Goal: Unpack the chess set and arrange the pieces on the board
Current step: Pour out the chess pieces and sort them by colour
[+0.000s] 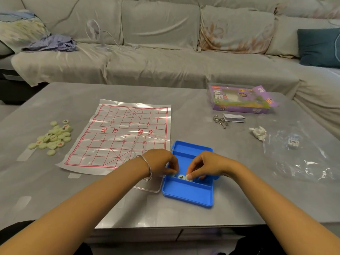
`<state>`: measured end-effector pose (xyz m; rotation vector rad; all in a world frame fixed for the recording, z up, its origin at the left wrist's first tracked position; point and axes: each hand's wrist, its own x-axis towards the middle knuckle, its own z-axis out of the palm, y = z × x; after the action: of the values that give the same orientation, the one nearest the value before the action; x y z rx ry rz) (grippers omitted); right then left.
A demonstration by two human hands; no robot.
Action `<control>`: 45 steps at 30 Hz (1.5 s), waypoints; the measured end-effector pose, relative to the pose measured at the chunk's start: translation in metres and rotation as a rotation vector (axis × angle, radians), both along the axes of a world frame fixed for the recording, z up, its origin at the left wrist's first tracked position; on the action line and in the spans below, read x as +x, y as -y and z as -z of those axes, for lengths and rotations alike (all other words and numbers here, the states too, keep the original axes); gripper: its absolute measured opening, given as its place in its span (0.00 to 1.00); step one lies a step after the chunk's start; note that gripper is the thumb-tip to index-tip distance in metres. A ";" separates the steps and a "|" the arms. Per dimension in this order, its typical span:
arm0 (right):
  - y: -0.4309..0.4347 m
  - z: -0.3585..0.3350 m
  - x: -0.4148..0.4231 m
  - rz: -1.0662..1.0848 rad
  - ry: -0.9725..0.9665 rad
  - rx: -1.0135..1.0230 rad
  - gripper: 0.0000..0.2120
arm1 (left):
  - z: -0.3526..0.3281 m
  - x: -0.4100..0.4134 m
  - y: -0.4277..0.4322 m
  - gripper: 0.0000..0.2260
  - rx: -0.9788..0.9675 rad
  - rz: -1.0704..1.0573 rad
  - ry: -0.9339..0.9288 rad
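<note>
— Where are the hands?

— Both are down in the blue case [187,195], which lies open on the near part of the grey table [73,190]. The left hand [161,161], a bangle [147,169] on its wrist, curls its fingers and thumb onto an edge piece [172,175] by the case's left wall. The right hand [206,166] nips a pinched piece [189,178] between thumb and forefinger, the other fingers bent.

— Are they lifted clear?

— I cannot tell. Both sit low in the middle compartment, and a black-marked piece [181,177] lies between them, touching the pinched one.

— And the lid?

— The clear lid [147,188] lies flat to the case's left, under the left wrist, overlapping a corner of the board sheet [119,133].

— The board?

— It is a glossy sheet with a red grid, spread just beyond the hands. No pieces stand on it. Well to its left is a loose pile of pieces [53,138], pale green, some face up.

— Farther out?

— On the right are a clear plastic bag [298,155], a crumpled tissue [258,133], a metal ring puzzle [220,121] beside a folded leaflet [233,118], then the purple box [239,99]. Beyond the table is a covered sofa [165,61] with a small fan [93,31], striped cloth [53,44] and a teal cushion [318,46].
</note>
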<state>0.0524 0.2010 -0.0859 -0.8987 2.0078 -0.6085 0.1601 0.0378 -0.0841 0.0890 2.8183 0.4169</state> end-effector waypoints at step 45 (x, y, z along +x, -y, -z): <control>-0.045 -0.007 -0.008 -0.179 -0.383 0.050 0.10 | 0.005 -0.018 -0.009 0.09 0.332 -0.079 0.129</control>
<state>0.0440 0.2455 -0.0786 -1.2210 2.2325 -0.3001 0.1423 0.0471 -0.0891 0.0189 2.6072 0.8732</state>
